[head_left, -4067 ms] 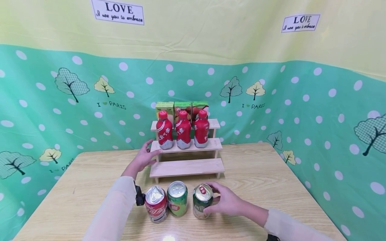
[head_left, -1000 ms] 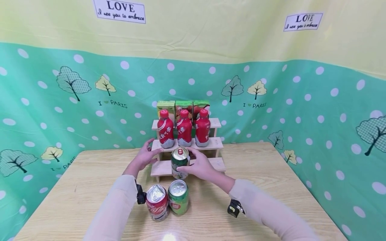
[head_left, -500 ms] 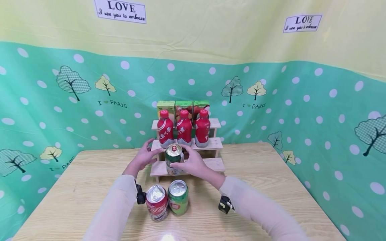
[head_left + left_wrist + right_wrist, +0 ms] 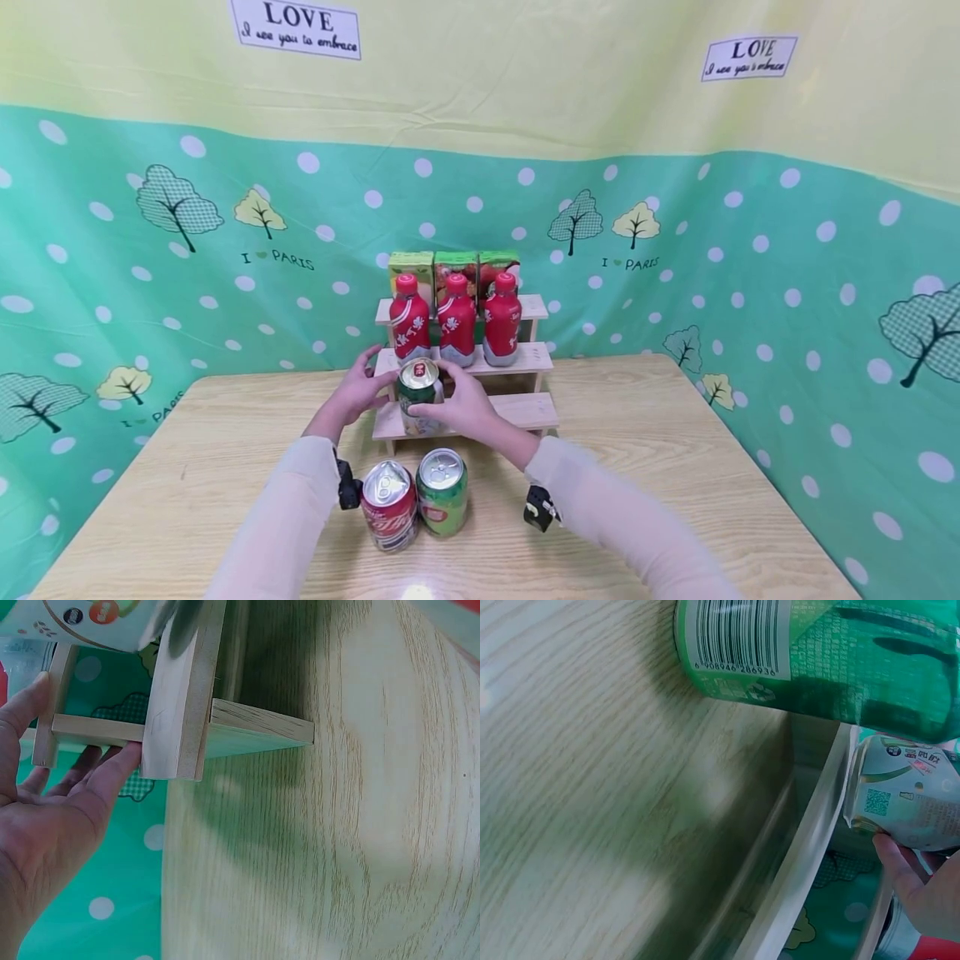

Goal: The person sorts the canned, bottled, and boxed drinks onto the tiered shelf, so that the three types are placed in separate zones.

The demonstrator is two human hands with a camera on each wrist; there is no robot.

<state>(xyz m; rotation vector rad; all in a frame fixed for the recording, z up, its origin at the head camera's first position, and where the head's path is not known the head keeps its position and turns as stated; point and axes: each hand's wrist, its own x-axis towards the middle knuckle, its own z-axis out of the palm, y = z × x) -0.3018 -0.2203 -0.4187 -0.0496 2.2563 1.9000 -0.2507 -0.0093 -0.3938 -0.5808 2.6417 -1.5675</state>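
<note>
My right hand grips a dark green and white drink can, upright over the left end of the bottom step of a small wooden tiered rack. In the right wrist view the base of this can is right at the step's board; whether its full weight rests there I cannot tell. At the rack's left side my left hand holds the frame, thumb against the middle step and fingers around the side, as the left wrist view of the hand shows. A red can and a green can stand together in front.
Three red bottles line the middle step, close behind the held can. Above them, juice boxes stand on the top step. The wooden table backs onto a green and yellow curtain.
The right hand has carried the dark green can from the table up to the bottom step, then leftward along it to the left end. The left hand has kept its place on the rack.
</note>
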